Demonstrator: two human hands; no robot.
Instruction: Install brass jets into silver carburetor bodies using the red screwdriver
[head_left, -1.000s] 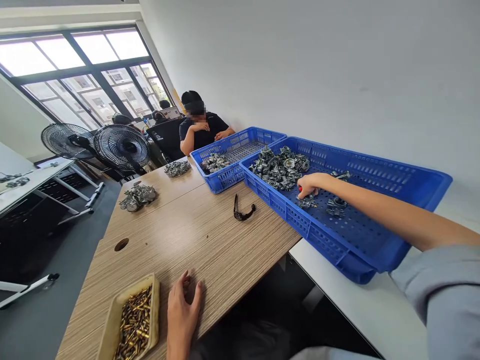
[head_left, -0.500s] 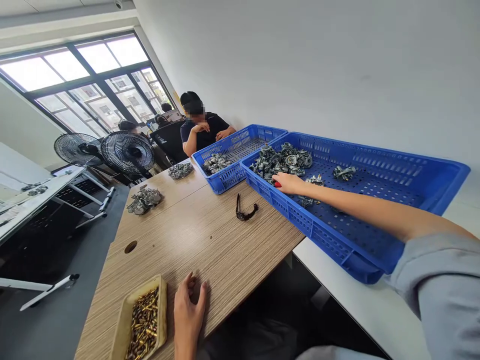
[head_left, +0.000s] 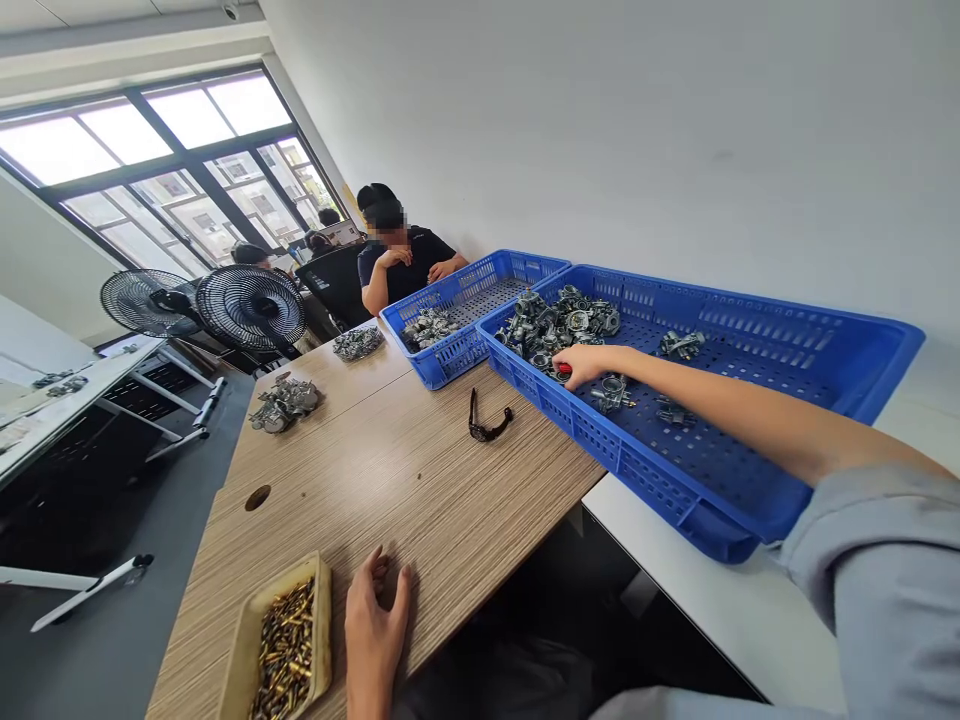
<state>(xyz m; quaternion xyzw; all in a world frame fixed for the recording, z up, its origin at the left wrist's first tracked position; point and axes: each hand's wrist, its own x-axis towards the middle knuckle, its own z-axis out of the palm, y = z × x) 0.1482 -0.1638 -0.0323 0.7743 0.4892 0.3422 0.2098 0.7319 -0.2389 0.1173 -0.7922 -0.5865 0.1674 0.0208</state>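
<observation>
My right hand [head_left: 589, 363] reaches into the large blue crate [head_left: 675, 515], its fingers closed around a small red object [head_left: 565, 370] whose kind I cannot make out. Beside and beyond the fingers lies a pile of grey metal castings [head_left: 574, 318] that look like carburetors. A loose casting [head_left: 613, 392] lies near my wrist, and another [head_left: 681, 345] sits apart on the crate floor. My left hand [head_left: 379, 615] rests on the wooden table [head_left: 360, 480], thumb and fingers apart with nothing in them. Just left of it stands a cream bin [head_left: 322, 630] of small brass fittings [head_left: 285, 640].
A smaller blue crate [head_left: 435, 372] with metal parts adjoins the large one. A black wristwatch [head_left: 487, 430] and two heaps of castings [head_left: 285, 405] lie on the table. Across it sits a person [head_left: 397, 260]. Fans [head_left: 251, 305] stand behind.
My right hand has shifted slightly right along the crate, the red object moving with it. A casting beside my wrist shows more fully. My left hand stays where it was.
</observation>
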